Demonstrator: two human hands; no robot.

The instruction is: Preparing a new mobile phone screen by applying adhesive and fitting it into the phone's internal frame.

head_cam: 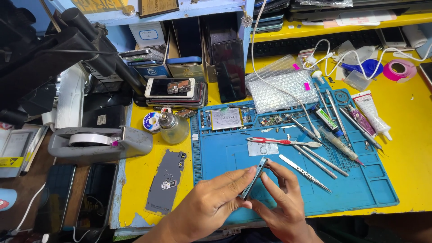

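Observation:
My left hand [211,204] and my right hand [281,200] together hold a thin grey phone body [253,178] on its edge, over the near part of a blue work mat [360,180]. Left fingers pinch its upper side, right fingers its lower side. Just beyond my hands on the mat lie silver tweezers [304,172], a red and white toothbrush [275,141] and a small grey card [262,148].
A grey phone back cover [168,181] lies on the yellow table left of the mat. A tape dispenser [96,141], a glass bottle [173,127], stacked phones [173,92], bubble wrap [281,87], glue tubes [371,112] and several screwdrivers [335,112] surround the mat. Two dark phones [76,195] lie at the left.

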